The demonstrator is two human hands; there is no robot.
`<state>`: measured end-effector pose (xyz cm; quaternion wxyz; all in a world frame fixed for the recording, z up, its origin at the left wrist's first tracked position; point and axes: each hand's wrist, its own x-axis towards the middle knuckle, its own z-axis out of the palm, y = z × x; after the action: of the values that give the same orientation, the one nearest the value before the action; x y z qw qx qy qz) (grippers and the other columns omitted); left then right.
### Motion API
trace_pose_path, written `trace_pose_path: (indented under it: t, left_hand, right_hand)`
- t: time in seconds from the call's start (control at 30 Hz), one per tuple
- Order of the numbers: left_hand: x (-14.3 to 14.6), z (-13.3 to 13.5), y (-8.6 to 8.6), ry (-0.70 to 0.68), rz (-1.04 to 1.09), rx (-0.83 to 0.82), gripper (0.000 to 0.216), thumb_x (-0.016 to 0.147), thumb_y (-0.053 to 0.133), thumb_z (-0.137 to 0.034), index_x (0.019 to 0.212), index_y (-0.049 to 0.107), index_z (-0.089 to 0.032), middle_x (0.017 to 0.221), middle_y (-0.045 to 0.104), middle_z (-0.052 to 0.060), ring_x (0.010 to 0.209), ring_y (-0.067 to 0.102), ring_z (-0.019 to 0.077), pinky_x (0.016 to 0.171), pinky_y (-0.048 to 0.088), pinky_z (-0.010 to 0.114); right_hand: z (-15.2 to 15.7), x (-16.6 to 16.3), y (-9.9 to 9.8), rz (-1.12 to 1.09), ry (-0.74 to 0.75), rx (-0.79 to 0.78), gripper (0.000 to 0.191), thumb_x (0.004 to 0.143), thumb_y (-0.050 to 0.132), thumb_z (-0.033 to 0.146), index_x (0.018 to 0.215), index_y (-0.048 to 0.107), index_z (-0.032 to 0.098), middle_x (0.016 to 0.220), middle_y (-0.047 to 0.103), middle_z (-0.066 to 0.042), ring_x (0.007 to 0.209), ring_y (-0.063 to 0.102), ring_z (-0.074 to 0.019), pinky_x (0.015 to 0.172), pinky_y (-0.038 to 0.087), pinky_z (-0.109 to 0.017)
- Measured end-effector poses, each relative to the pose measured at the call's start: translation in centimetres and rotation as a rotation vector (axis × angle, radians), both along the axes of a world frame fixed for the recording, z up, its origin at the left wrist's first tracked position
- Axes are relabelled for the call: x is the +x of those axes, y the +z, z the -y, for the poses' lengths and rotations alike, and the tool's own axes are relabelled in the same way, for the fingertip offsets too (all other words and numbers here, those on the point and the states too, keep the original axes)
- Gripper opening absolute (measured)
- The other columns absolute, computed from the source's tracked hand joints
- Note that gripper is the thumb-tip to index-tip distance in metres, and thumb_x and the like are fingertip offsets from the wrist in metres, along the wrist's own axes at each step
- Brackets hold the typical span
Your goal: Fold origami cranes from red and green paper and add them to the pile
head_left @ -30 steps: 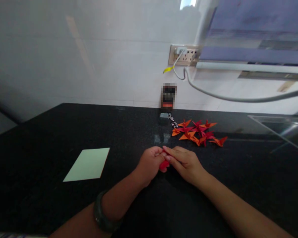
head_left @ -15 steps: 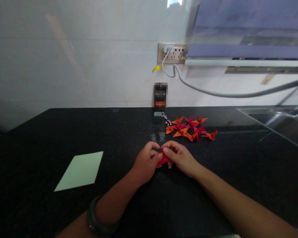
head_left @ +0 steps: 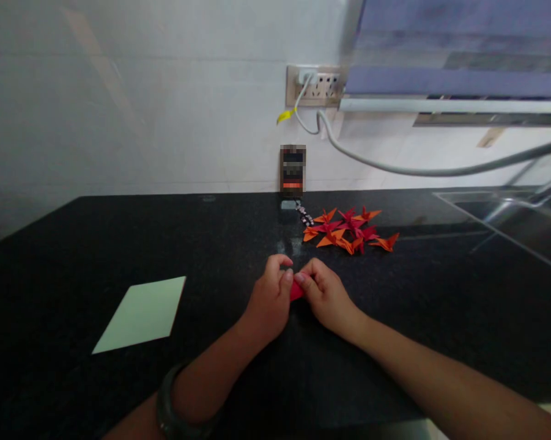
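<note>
Between both hands, low over the dark countertop (head_left: pixel 238 244), is a small piece of folded red paper (head_left: pixel 296 291). My left hand (head_left: pixel 271 293) grips its left side, thumb on top and index finger bent above. From the right, my right hand (head_left: pixel 328 296) pinches the paper between thumb and curled fingers. Much of the paper is covered by the fingers, so its folded shape cannot be made out. Behind the hands, slightly right, lies a cluster of orange and red folded paper cranes (head_left: pixel 332 237).
A stack of pale green paper (head_left: pixel 142 315) lies at the left. A phone-like device (head_left: pixel 293 171), blurred out, leans on the wall, with a beaded strap (head_left: pixel 304 214) beside it. A grey cable (head_left: pixel 394 168) runs from the wall socket (head_left: pixel 314 85). A sink (head_left: pixel 523 214) is at the right.
The fingers have shifted on the red paper, with the left thumb now more upright and less paper showing. The whole view has moved slightly; the cranes and green paper lie as before.
</note>
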<state>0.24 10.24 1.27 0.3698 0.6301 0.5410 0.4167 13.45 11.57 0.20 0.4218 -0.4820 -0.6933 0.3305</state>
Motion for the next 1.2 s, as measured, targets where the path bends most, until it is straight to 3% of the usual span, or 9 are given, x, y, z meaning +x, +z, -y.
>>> trace_pose_path:
  t: [0.13, 0.27, 0.4, 0.6, 0.73, 0.83, 1.07, 1.2]
  left_hand:
    - [0.0, -0.5, 0.1, -0.055, 0.239, -0.172, 0.020, 0.078, 0.048, -0.034, 0.084, 0.049, -0.015, 0.059, 0.056, -0.002, 0.050, 0.052, 0.0105, 0.050, 0.040, 0.024]
    - [-0.2, -0.9, 0.4, 0.020, 0.399, -0.200, 0.018, 0.071, 0.057, -0.031, 0.071, 0.053, -0.013, 0.057, 0.056, -0.002, 0.047, 0.049, 0.0080, 0.048, 0.040, 0.021]
    - [-0.3, -1.0, 0.6, 0.054, 0.480, -0.170, 0.020, 0.070, 0.060, -0.033, 0.069, 0.057, -0.013, 0.054, 0.055, -0.002, 0.047, 0.047, 0.0069, 0.048, 0.039, 0.020]
    - [-0.7, -1.1, 0.1, 0.036, 0.304, -0.095, 0.020, 0.070, 0.061, -0.033, 0.074, 0.063, -0.014, 0.067, 0.063, 0.003, 0.062, 0.057, 0.0135, 0.058, 0.046, 0.025]
    - [-0.8, -1.3, -0.4, -0.047, 0.308, -0.050, 0.029, 0.070, 0.061, -0.029, 0.095, 0.064, -0.014, 0.093, 0.066, 0.008, 0.085, 0.060, 0.0185, 0.075, 0.048, 0.031]
    - [-0.6, -1.3, -0.7, -0.132, 0.388, -0.064, 0.041, 0.070, 0.061, -0.023, 0.110, 0.057, -0.015, 0.103, 0.064, 0.008, 0.091, 0.060, 0.0185, 0.082, 0.047, 0.033]
    - [-0.6, -1.0, -0.4, -0.073, 0.136, 0.034, 0.036, 0.070, 0.057, -0.013, 0.105, 0.061, -0.017, 0.099, 0.060, 0.007, 0.091, 0.057, 0.0169, 0.080, 0.049, 0.032]
    - [-0.5, -0.9, -0.3, -0.090, 0.176, -0.002, 0.038, 0.069, 0.057, -0.011, 0.106, 0.060, -0.019, 0.103, 0.057, 0.006, 0.092, 0.057, 0.0162, 0.078, 0.050, 0.031]
  right_hand:
    - [-0.7, 0.4, -0.1, -0.197, -0.063, -0.065, 0.021, 0.082, 0.044, 0.037, 0.069, 0.043, 0.020, 0.050, 0.045, 0.005, 0.045, 0.043, -0.0102, 0.046, 0.035, -0.023]
    - [-1.2, 0.8, 0.2, -0.303, 0.084, -0.128, 0.023, 0.079, 0.049, 0.038, 0.069, 0.044, 0.019, 0.056, 0.050, 0.004, 0.050, 0.047, -0.0101, 0.050, 0.039, -0.023]
    - [-1.0, 1.0, 0.3, -0.230, 0.176, -0.140, 0.018, 0.076, 0.055, 0.033, 0.069, 0.048, 0.018, 0.062, 0.050, 0.002, 0.055, 0.046, -0.0096, 0.051, 0.038, -0.023]
    - [-0.4, 0.8, 0.4, -0.164, 0.252, -0.211, 0.018, 0.072, 0.061, 0.029, 0.073, 0.045, 0.019, 0.056, 0.045, 0.006, 0.047, 0.037, -0.0068, 0.044, 0.029, -0.020]
    - [-0.7, 0.6, 0.3, -0.262, 0.184, -0.221, 0.021, 0.070, 0.061, 0.030, 0.073, 0.043, 0.020, 0.057, 0.045, 0.006, 0.048, 0.040, -0.0072, 0.045, 0.032, -0.020]
    - [-1.1, 0.8, 0.1, -0.305, 0.127, -0.218, 0.020, 0.069, 0.061, 0.030, 0.075, 0.044, 0.020, 0.058, 0.046, 0.005, 0.050, 0.043, -0.0082, 0.048, 0.036, -0.021]
    - [-1.4, 1.1, -0.1, -0.171, 0.075, -0.189, 0.018, 0.072, 0.058, 0.034, 0.073, 0.048, 0.019, 0.064, 0.050, 0.003, 0.056, 0.048, -0.0102, 0.049, 0.039, -0.023]
    - [-1.4, 0.9, 0.4, -0.226, 0.052, -0.251, 0.019, 0.069, 0.059, 0.033, 0.069, 0.046, 0.019, 0.060, 0.048, 0.003, 0.055, 0.048, -0.0106, 0.049, 0.041, -0.024]
